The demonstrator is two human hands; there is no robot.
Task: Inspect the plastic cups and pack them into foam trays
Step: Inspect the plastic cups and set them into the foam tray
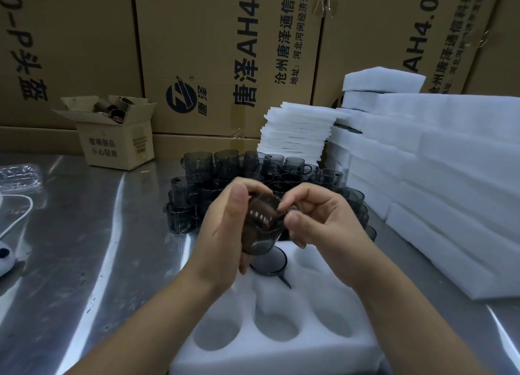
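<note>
Gripping a smoky grey cup (pixel 261 222) in the left hand (pixel 225 231), fingers curled round its body; pinching its side with the right hand (pixel 326 234). Held in the air above the foam tray (pixel 281 355) at the table's (pixel 84 234) near edge, over another cup (pixel 268 263) seated in a far hole. More cups (pixel 222 169) massed behind the tray; foam stacks (pixel 450 177) along the right edge.

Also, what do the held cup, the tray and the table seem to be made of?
The cup looks like smoky grey transparent plastic, glossy, with light glints. The tray is white foam, matte, with soft-edged wells. The table is probably stainless steel: brushed, with streaky reflections.
</note>
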